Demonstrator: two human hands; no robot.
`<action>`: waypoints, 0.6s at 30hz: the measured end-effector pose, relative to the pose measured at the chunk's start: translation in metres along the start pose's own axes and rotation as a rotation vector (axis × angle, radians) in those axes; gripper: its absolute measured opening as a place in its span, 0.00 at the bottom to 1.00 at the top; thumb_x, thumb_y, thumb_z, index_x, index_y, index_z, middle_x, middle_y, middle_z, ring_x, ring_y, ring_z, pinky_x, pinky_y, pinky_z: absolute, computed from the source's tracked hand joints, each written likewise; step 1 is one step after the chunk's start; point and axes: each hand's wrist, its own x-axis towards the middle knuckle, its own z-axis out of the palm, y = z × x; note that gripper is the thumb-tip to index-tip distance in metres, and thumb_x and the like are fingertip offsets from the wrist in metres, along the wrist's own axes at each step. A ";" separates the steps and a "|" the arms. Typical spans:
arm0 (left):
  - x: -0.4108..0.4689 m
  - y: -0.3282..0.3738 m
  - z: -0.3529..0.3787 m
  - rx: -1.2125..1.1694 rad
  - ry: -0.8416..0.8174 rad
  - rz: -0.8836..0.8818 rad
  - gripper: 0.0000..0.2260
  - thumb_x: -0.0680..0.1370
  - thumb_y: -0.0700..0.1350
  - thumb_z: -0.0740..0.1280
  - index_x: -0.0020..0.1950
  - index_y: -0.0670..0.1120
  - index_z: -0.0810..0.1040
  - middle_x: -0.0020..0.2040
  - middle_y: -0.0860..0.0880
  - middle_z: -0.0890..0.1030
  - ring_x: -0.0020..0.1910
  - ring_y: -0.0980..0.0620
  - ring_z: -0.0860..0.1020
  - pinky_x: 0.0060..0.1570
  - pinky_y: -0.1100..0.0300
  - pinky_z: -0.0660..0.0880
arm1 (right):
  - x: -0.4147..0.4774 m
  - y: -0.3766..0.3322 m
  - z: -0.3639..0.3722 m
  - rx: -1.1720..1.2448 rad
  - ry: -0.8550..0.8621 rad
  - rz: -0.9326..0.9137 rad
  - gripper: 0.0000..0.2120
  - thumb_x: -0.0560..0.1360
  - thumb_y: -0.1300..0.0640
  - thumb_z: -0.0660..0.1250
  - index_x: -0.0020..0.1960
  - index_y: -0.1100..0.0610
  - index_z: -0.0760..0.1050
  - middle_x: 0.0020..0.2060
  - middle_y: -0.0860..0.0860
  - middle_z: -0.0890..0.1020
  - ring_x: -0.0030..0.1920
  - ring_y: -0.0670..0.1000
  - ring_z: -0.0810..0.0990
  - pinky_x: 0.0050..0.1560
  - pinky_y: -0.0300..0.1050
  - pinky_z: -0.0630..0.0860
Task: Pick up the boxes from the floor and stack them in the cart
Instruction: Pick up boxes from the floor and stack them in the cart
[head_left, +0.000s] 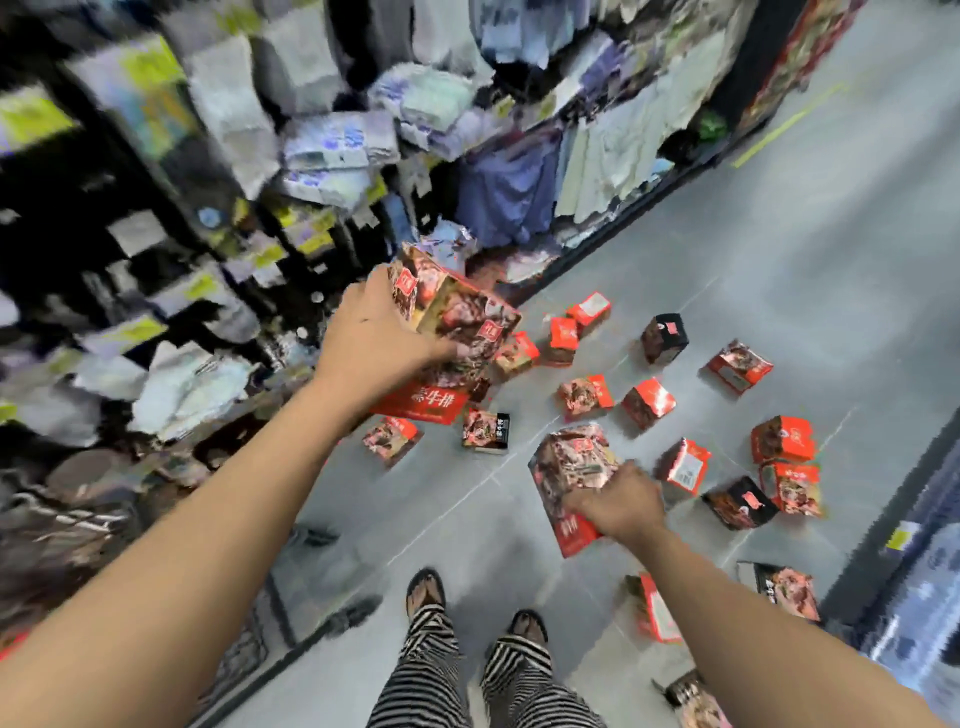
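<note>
Far left: shelves (156, 218) packed with goods, too blurred to read. Low in the left corner there's a dark wire frame (234, 654); can't tell if that's the cart.

Your left hand (374, 338) is raised next to the shelves, fingers curled round a brown-and-red box (457, 312), gripping it tilted. Directly under that hand is a red lettered box (421, 405). Can't tell if you hold it too or it just lies beneath. Near it on the grey floor (779, 234) are a small red box (392, 439) and a black-sided box (485, 428).

Bottom centre: your striped trousers (431, 670) and a sandal (426, 587), feet on the floor.

Your right hand (623, 504) is lower and further right, fingers clamped on the right edge of a second large box (566, 467). That box is tilted, red end toward you. It looks clear of the floor, but I can't confirm that.

The other boxes lie scattered on the floor beyond and right of that hand, most tipped at odd angles:
- a red box by the shelf foot (589, 306)
- a black box (665, 338)
- a red box further out (737, 364)
- a red-and-black cluster (782, 439) at the right
- one half-hidden box (657, 608) beside your right forearm

Far right: a dark shelf base (883, 519), blurred.
</note>
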 end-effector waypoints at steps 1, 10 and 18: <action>-0.010 -0.015 -0.014 -0.001 0.012 -0.041 0.47 0.50 0.69 0.73 0.65 0.50 0.69 0.58 0.46 0.76 0.58 0.44 0.75 0.58 0.51 0.73 | -0.008 -0.015 0.000 -0.020 -0.017 -0.031 0.41 0.50 0.31 0.68 0.51 0.59 0.73 0.48 0.56 0.80 0.52 0.59 0.78 0.51 0.45 0.76; -0.119 -0.173 -0.123 -0.015 0.182 -0.424 0.48 0.57 0.64 0.78 0.70 0.46 0.65 0.63 0.42 0.74 0.62 0.41 0.72 0.59 0.50 0.71 | -0.074 -0.159 0.044 -0.316 -0.173 -0.411 0.45 0.50 0.29 0.70 0.57 0.57 0.74 0.53 0.55 0.81 0.56 0.58 0.78 0.58 0.47 0.75; -0.242 -0.333 -0.172 -0.188 0.333 -0.842 0.48 0.54 0.63 0.79 0.67 0.43 0.68 0.61 0.39 0.76 0.60 0.40 0.74 0.57 0.52 0.72 | -0.175 -0.297 0.125 -0.644 -0.284 -0.769 0.37 0.60 0.32 0.74 0.54 0.58 0.69 0.58 0.58 0.78 0.60 0.58 0.76 0.58 0.46 0.73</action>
